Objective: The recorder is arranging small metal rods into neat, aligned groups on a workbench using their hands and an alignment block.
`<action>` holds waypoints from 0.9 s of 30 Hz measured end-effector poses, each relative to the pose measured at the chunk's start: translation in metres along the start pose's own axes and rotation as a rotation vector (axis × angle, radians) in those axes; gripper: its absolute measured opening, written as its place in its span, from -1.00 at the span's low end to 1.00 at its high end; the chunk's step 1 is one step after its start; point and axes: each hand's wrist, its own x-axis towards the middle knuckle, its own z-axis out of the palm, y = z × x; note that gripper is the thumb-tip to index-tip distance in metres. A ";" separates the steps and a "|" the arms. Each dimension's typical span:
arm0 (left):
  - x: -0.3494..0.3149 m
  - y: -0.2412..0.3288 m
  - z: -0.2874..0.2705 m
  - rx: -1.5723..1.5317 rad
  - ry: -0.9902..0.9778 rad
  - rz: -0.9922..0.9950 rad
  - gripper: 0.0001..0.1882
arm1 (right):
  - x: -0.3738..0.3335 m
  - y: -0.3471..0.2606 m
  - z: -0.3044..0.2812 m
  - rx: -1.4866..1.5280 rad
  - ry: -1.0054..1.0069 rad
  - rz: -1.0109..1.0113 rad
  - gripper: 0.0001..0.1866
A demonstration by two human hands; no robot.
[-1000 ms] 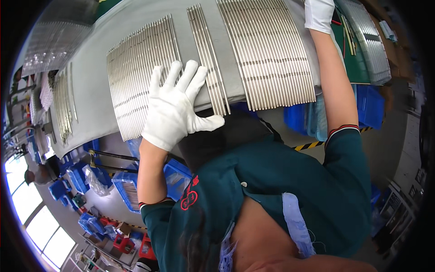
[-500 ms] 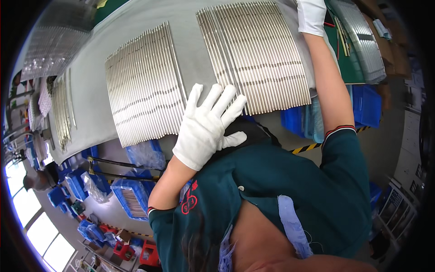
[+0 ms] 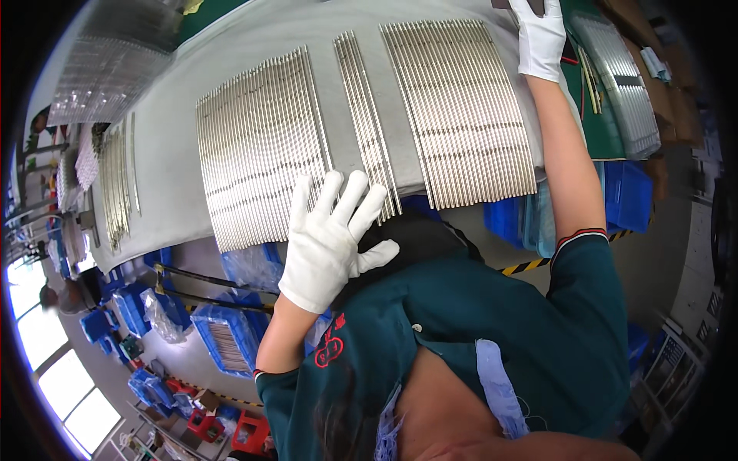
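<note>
My left hand (image 3: 327, 242), in a white glove, lies palm down with fingers spread at the near edge of the work surface. Its fingertips overlap the near ends of a left row of silvery metal tubes (image 3: 261, 154) and come close to a narrow strip of several tubes (image 3: 363, 115). A wider row of tubes (image 3: 461, 115) lies to the right, apart from that strip. At the top right, my gloved right hand (image 3: 542, 46) has its fingers around a dark flat piece (image 3: 529, 8), partly cut off by the frame edge.
The tubes lie on a grey-covered table (image 3: 173, 154). Clear plastic trays (image 3: 623, 92) are stacked at the far right, with more trays (image 3: 100, 81) at the far left. Thin rods (image 3: 117, 184) lie on the left. Blue bins (image 3: 223, 338) stand below the table.
The narrow strip of tubes has slid left, widening its gap from the right row. My left hand has shifted left and nearer to me. The whole view has moved slightly.
</note>
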 end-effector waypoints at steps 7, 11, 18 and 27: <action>0.023 0.014 0.009 -0.061 0.003 0.104 -0.20 | -0.002 0.002 0.000 -0.051 0.057 -0.071 -0.21; 0.030 0.018 0.015 -0.110 0.032 0.148 -0.18 | 0.000 0.003 0.000 0.042 0.066 0.014 -0.19; 0.004 0.011 -0.005 0.054 -0.032 0.007 -0.17 | 0.000 -0.007 0.006 -0.050 0.065 -0.022 -0.21; 0.020 0.015 -0.001 0.050 0.013 0.061 -0.12 | -0.002 0.008 0.003 -0.331 0.062 -0.106 -0.22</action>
